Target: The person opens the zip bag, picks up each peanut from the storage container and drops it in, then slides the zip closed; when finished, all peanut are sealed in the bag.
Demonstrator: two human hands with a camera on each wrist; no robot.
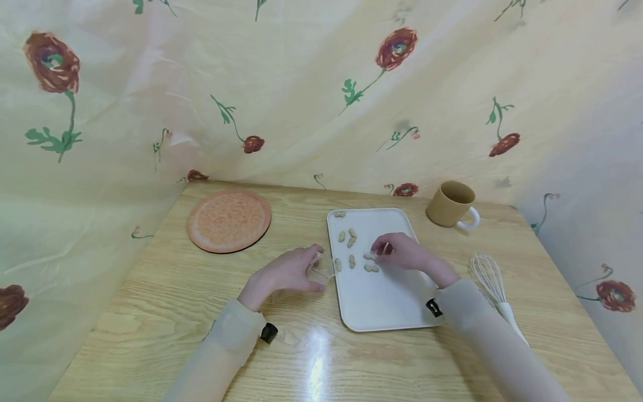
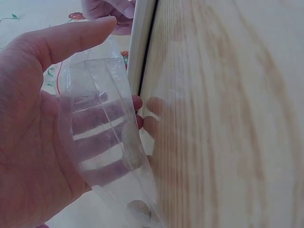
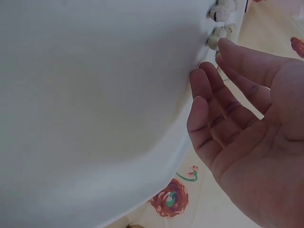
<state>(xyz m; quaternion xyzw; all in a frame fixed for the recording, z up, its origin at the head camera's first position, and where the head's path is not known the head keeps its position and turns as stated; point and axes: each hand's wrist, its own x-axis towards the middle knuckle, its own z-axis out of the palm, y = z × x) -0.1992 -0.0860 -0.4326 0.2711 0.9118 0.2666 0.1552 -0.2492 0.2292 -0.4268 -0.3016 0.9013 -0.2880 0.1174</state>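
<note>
Crossing the near part of the view, a left sleeve and a right sleeve are showing above the wood-grain table, each with a dark piece at the cuff. Just outside the right forearm, a wire whisk is lying with its white handle pointing toward the near side. A white rectangular tray is resting flat on the table between the forearms. At its left rim, the left hand is curving its spread fingers and thumb around a clear plastic bag; blurred rounded shapes are showing through the plastic. Over the tray, the right hand is keeping its thumb and bent fingers close together by a peanut; whether they are pinching it, I cannot tell. Another peanut is lying just nearer, and more peanuts are scattering toward the tray's far left corner, some of them touching. Farther left, a round pinkish mat is lying on the table, and at the far right a tan mug is standing upright, its white handle facing right. Behind everything, a flowered cloth is hanging.
</note>
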